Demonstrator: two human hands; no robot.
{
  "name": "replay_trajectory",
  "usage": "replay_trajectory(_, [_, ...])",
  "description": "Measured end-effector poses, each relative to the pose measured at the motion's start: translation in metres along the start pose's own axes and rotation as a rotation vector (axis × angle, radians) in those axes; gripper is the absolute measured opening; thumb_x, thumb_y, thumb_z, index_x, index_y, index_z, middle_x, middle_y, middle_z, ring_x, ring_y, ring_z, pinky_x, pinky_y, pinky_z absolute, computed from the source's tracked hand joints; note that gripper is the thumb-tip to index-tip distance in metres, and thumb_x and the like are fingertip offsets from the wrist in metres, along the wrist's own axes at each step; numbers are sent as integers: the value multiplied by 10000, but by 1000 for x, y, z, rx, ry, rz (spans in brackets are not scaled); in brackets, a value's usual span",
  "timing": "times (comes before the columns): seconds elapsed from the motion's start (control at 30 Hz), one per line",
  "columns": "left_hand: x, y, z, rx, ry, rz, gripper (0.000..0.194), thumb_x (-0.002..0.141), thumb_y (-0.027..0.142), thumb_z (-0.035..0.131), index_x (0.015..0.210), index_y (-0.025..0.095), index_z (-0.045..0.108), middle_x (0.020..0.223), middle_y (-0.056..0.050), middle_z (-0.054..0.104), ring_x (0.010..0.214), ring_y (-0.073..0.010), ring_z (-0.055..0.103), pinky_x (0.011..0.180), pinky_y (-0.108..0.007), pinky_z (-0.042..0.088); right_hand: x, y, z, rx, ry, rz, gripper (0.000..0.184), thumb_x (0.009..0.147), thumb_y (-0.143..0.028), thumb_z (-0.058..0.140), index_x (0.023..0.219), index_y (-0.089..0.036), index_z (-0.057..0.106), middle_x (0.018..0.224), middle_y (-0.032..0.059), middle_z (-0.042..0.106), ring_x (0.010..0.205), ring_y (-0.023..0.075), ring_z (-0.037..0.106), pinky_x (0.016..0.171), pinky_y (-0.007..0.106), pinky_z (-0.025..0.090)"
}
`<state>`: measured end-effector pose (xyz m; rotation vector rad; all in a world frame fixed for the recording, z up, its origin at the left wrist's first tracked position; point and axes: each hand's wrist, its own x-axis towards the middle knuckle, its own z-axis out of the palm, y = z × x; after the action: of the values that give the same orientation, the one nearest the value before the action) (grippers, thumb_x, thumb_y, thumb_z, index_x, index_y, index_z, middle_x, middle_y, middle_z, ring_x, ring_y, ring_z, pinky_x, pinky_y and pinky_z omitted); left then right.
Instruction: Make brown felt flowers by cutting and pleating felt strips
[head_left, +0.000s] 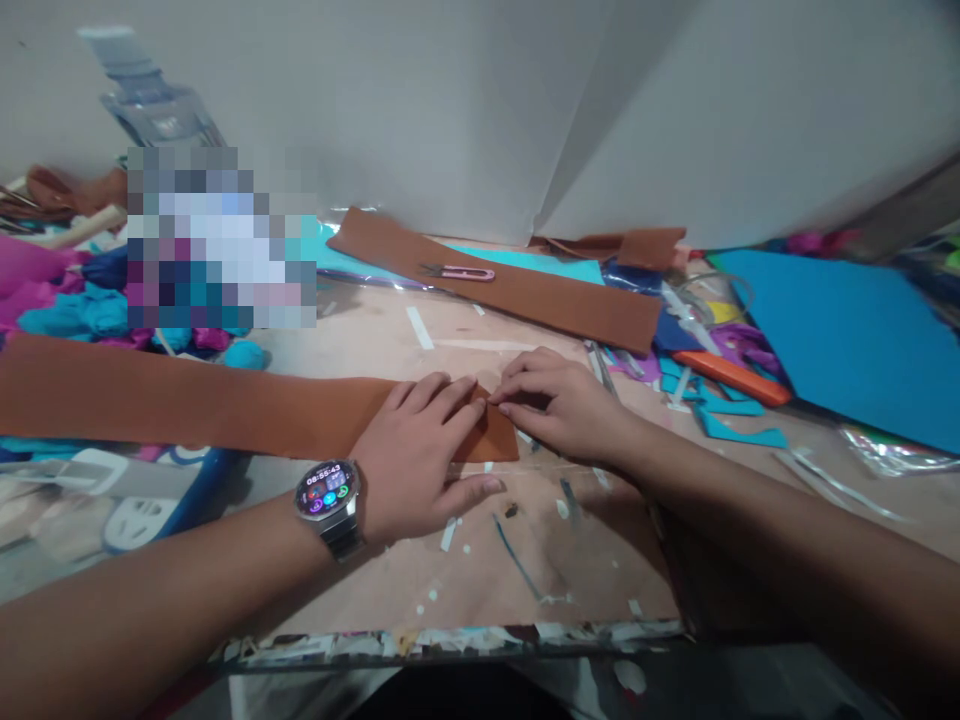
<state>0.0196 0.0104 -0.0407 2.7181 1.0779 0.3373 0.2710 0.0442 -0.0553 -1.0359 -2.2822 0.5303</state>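
Observation:
A long brown strip [187, 395] of smooth sheet material lies across the table from the left, its end near the middle. My left hand [420, 450] rests flat over that end, fingers stretched out and thumb apart. The wrist carries a smartwatch [328, 490]. My right hand [559, 405] is closed in a pinch at the strip's far right edge, thumb and forefinger together just beyond the left fingertips. What lies between them is too small to make out. Behind, a second brown strip [540, 300] has pink-handled thread snips [461, 272] on top.
Blue sheets [847, 340], an orange cutter [731, 377] and turquoise scraps [739, 432] lie at the right. At the left are bunched coloured pieces [82, 305], a clear bottle [161, 105] and a white power strip [142, 510]. White scraps dot the table [465, 570]; a pale wall [420, 120] stands behind.

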Motion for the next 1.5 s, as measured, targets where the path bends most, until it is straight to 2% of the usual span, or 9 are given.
replay_trajectory(0.53, [-1, 1, 0, 20, -10, -4, 842, 966, 783, 426, 1473, 127, 575, 1610, -213, 481, 1485, -445, 396, 1179, -638, 371, 0, -6, 4, -52, -44, -29, 354, 986, -150, 593, 1291, -257, 736, 1130, 110, 685, 1083, 280, 623, 986, 487, 534])
replay_trajectory(0.67, [-2, 1, 1, -1, 6, -15, 798, 975, 746, 460, 1477, 132, 553, 1598, -197, 505, 1484, -431, 406, 1193, -625, 367, 0, -6, 4, -56, -55, -28, 369, 983, -137, 581, 1303, -246, 730, 1137, 120, 674, 1091, 286, 614, 996, 501, 533])
replay_trajectory(0.9, [-4, 1, 6, -4, 54, -82, 845, 972, 722, 499, 1481, 48, 508, 1589, -234, 511, 1487, -426, 406, 1213, -602, 350, -1, -4, 4, -50, -59, -27, 377, 975, -121, 586, 1309, -226, 727, 1161, 126, 669, 1110, 285, 607, 1016, 504, 528])
replay_trajectory(1.0, [-4, 2, 5, -13, 72, -66, 790, 979, 691, 515, 1487, 86, 509, 1579, -212, 530, 1475, -416, 421, 1189, -601, 359, -1, -4, 5, -47, -56, -28, 361, 982, -141, 590, 1308, -210, 730, 1145, 131, 667, 1096, 288, 605, 1004, 511, 529])
replay_trajectory(1.13, [-4, 2, 3, -44, 55, 21, 687, 992, 647, 529, 1477, 161, 536, 1575, -158, 553, 1464, -396, 433, 1167, -604, 355, 0, -5, 4, -51, -54, -23, 344, 995, -158, 585, 1298, -216, 738, 1119, 128, 665, 1085, 290, 601, 994, 514, 531])
replay_trajectory(1.5, [-2, 3, 2, -34, 33, 22, 608, 997, 633, 527, 1396, 179, 593, 1561, -142, 561, 1451, -395, 437, 1162, -593, 346, -1, 0, 4, -21, -32, -2, 412, 1009, -82, 449, 1226, -208, 775, 1098, 109, 663, 1065, 258, 600, 980, 474, 521])
